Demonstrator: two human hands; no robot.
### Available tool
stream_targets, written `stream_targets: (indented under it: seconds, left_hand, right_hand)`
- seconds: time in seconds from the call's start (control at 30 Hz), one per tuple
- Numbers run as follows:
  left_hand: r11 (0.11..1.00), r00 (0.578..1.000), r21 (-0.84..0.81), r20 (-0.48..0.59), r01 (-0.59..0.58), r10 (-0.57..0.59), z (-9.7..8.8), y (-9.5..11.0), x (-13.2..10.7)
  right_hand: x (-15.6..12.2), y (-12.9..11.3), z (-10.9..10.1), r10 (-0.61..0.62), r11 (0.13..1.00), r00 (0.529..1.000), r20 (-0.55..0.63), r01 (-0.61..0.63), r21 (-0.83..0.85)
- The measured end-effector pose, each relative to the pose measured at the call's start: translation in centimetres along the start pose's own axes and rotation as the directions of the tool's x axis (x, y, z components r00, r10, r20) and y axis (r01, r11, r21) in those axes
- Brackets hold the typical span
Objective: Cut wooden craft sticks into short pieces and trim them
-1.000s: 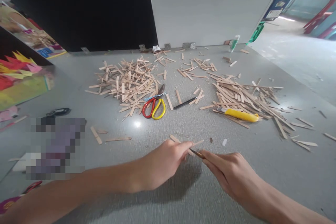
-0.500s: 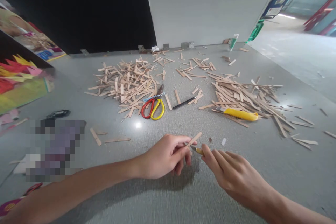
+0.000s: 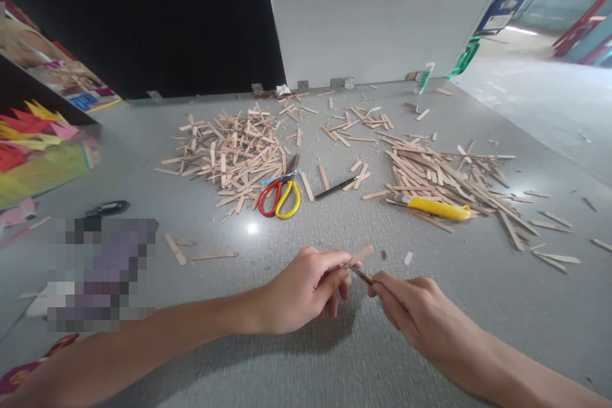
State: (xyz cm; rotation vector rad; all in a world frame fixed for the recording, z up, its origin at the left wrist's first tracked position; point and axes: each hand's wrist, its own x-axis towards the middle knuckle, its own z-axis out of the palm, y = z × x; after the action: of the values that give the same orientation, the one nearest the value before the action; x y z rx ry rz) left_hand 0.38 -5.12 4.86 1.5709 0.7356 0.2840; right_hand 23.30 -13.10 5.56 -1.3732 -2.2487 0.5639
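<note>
My left hand (image 3: 310,290) pinches a flat wooden craft stick (image 3: 362,255) between thumb and fingers, its free end pointing up and right. In my right hand (image 3: 418,309) is a slim knife (image 3: 362,275), mostly covered by the fingers. Its blade lies against or very close to the stick beside my left thumb; exact contact is hard to tell. Beyond the hands lie scissors (image 3: 278,197) with one red and one yellow handle, a black pen-like tool (image 3: 336,188) and a yellow box cutter (image 3: 438,208).
A heap of short wooden pieces (image 3: 234,146) lies left on the grey table (image 3: 268,370), and a pile of longer sticks (image 3: 430,172) right. A black and white upright panel (image 3: 382,13) bounds the back. At left sits a box of coloured paper (image 3: 43,159); a small tube (image 3: 423,78) stands far right.
The stick has tilted flatter in my left hand. My right hand has turned a little, so the knife now angles up and left toward the stick. The table items have stayed put.
</note>
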Motion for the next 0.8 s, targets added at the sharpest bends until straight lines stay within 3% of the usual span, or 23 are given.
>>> stream_targets:
  seconds: [0.13,0.3,0.6,0.8]
  left_hand:
    - [0.999,1.0,-0.041,0.014,0.014,-0.014,0.1,0.5,-0.1]
    - [0.999,0.993,-0.023,-0.114,0.036,-0.038,-0.5,1.3,-0.1]
    - [0.998,0.981,-0.051,-0.195,-0.027,0.016,-1.6,3.8,-1.4]
    - [0.98,0.979,-0.185,-0.2,-0.079,0.042,-1.2,4.0,-2.2]
  right_hand:
    - [0.4,-0.3,-0.7,0.09,0.987,0.994,0.061,-0.097,0.125]
    - [0.7,0.0,-0.8,0.145,0.959,0.987,0.069,-0.157,0.236]
    - [0.4,1.2,0.1,0.106,0.985,0.994,-0.018,-0.102,0.139]
    - [0.4,1.7,0.6,0.064,0.989,0.997,-0.034,-0.059,0.132]
